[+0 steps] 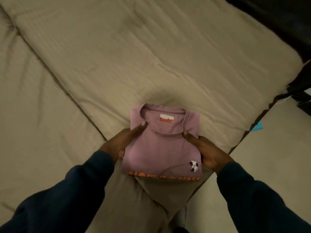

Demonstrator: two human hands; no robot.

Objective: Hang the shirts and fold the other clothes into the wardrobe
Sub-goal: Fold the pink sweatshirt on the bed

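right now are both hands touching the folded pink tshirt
Touching. The head view shows the left hand and right hand gripping opposite sides of the folded pink t-shirt, thumbs pressed on top.

One folded T-shirt (161,145), two hands (left (117,143), right (208,153)), one bed (101,56)

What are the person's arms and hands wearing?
Both arms wear long dark navy sleeves that reach down to the wrists, plain with no pattern or writing showing. The left hand and right hand are bare: no gloves, rings or watch can be seen.
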